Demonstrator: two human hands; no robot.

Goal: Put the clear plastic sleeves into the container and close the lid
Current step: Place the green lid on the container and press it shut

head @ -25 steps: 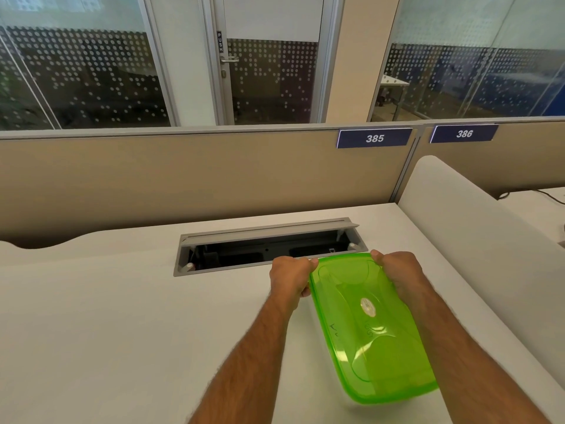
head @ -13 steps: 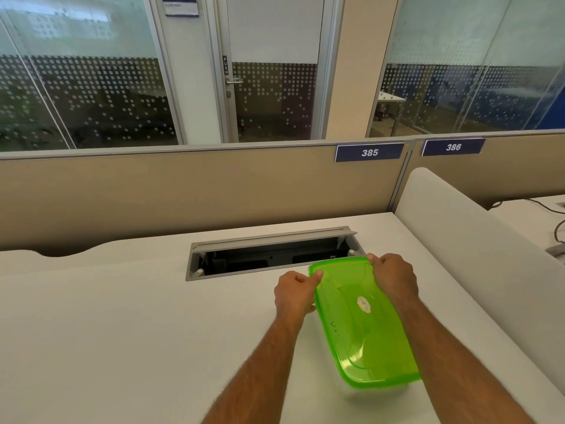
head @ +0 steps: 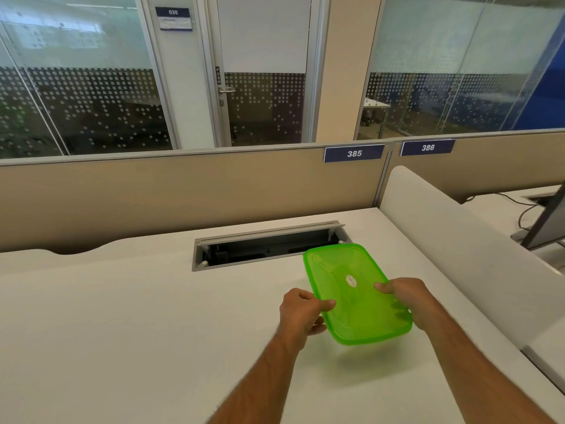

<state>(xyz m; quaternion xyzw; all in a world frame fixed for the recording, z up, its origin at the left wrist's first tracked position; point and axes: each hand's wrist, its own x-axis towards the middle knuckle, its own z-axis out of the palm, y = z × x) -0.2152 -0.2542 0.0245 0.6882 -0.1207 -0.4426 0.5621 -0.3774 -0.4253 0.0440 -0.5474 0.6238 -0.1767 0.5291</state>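
A translucent green lid (head: 342,267) with a small white sticker in its middle lies tilted over the white desk (head: 122,332), right of centre. My left hand (head: 301,313) pinches its left long edge, thumb on top. My right hand (head: 411,301) grips the right long edge, with the fingers showing through the plastic. I cannot tell whether a container body sits under the lid. No clear plastic sleeves are visible.
An open grey cable tray (head: 266,247) is set into the desk just beyond the lid. A beige partition (head: 183,194) closes the back, and a white divider (head: 458,255) runs along the right. Beyond the divider is a neighbouring desk with cables and a monitor stand (head: 547,218).
Both hands have slid from the lid's far corners back to the middle of its long edges. The lid has stayed beside the cable tray, and the camera has tilted up.
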